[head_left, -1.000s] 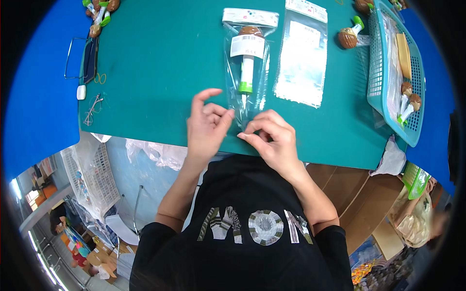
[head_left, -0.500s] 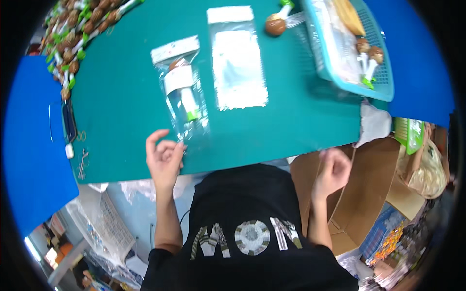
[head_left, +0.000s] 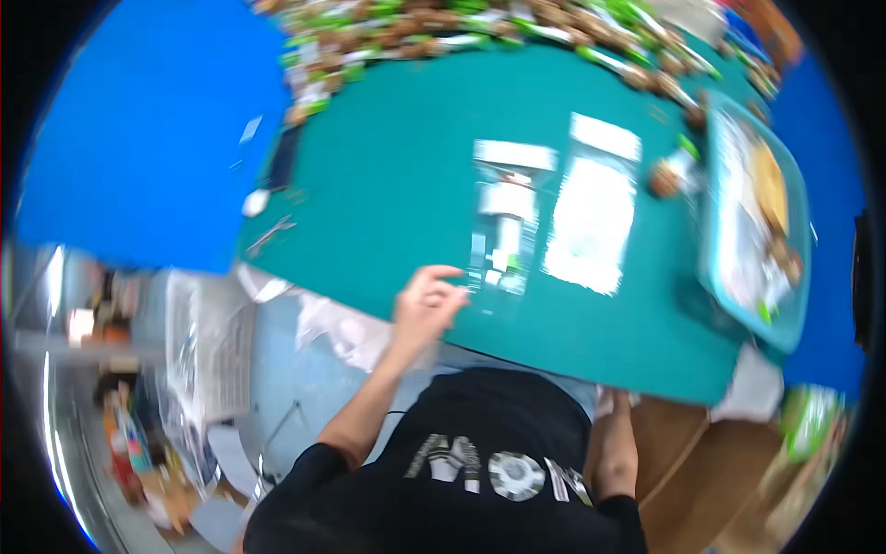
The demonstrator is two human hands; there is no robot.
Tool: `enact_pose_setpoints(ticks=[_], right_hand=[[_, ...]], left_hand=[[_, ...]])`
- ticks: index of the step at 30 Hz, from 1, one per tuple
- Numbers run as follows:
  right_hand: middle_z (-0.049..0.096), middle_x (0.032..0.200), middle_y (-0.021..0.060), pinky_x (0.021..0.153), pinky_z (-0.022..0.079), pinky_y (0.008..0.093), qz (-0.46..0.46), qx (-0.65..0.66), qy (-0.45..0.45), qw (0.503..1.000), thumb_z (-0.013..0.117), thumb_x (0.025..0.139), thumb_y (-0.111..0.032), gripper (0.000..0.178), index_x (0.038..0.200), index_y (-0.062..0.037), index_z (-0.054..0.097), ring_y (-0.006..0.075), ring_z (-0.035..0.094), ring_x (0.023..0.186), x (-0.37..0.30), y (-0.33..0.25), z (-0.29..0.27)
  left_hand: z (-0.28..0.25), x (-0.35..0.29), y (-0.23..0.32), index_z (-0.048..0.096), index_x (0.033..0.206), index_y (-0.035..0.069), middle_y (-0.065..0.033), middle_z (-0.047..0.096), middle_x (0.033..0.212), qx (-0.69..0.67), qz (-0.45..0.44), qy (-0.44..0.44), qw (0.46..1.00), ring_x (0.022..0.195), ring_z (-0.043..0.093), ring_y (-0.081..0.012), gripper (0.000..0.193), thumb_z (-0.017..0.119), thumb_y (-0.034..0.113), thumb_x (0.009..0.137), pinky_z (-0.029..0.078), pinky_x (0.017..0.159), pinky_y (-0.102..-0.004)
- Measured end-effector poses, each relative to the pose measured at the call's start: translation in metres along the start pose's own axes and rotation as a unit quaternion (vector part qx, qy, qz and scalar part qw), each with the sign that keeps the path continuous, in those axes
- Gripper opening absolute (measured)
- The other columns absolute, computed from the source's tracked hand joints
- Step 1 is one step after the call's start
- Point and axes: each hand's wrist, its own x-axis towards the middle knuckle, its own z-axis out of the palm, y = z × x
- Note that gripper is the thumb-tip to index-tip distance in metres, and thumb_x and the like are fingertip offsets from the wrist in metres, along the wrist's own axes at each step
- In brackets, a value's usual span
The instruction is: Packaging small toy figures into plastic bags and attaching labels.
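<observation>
On the green table top, a clear bag (head_left: 503, 175) with a white header lies flat. Inside it is a small item (head_left: 506, 238) with a brown head, a white handle and a green end; its kind is unclear. By the bag's lower left corner is my left hand (head_left: 427, 309), index finger and thumb apart and the other fingers curled. Blur hides whether it touches the bag. A second flat bag (head_left: 592, 217), shiny and white-topped, lies just to the right. My right hand (head_left: 612, 399) is down at the table's front edge, its fingers mostly hidden.
A light blue basket (head_left: 711, 231) at the right holds bags and similar brown-headed items. Another such item (head_left: 666, 175) lies beside it. A pile of them (head_left: 415, 32) lines the far edge. Scissors (head_left: 272, 235) lie at the left. A cardboard box (head_left: 683, 452) stands below the table.
The view has swung, so the table and bags appear farther right and lower. My right hand has gone from above the box to the table's front edge. My left hand stays by the filled bag.
</observation>
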Motion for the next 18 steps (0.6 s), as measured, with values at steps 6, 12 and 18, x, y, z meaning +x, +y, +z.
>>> enact_pose_setpoints(ticks=[6,12,18], right_hand=[[0.063,0.089,0.0179,0.069,0.048,0.0349,-0.113,-0.105,-0.035,0.987,0.057,0.082,-0.017,0.024,0.092,0.0043,0.059,0.0289,0.061,0.081,-0.042,0.088,0.000],[0.063,0.090,0.0191,0.070,0.048,0.0358,-0.116,-0.288,-0.032,0.950,0.058,0.082,-0.020,0.027,0.093,0.0044,0.060,0.0298,0.060,0.083,-0.071,0.105,-0.027],[0.066,0.078,0.0133,0.061,0.050,0.0334,0.222,-0.078,-0.043,0.971,0.056,0.081,-0.007,0.016,0.092,0.0035,0.062,0.0230,0.062,0.068,-0.099,0.067,-0.073]], left_hand=[[-0.004,-0.001,-0.006,0.055,0.102,0.000,-0.0045,0.061,0.074,-0.019,-0.003,-0.003,1.000,0.050,0.048,-0.0018,0.020,0.060,0.009,0.085,0.035,0.040,-0.0156],[-0.013,0.010,-0.011,0.056,0.100,0.000,-0.0049,0.061,0.074,-0.013,-0.014,-0.010,1.000,0.051,0.049,-0.0021,0.018,0.059,0.010,0.086,0.036,0.040,-0.0165],[-0.017,0.017,-0.001,0.057,0.100,0.002,-0.0063,0.062,0.074,-0.012,-0.035,0.016,0.999,0.048,0.047,-0.0023,0.015,0.056,0.008,0.087,0.034,0.039,-0.0147]])
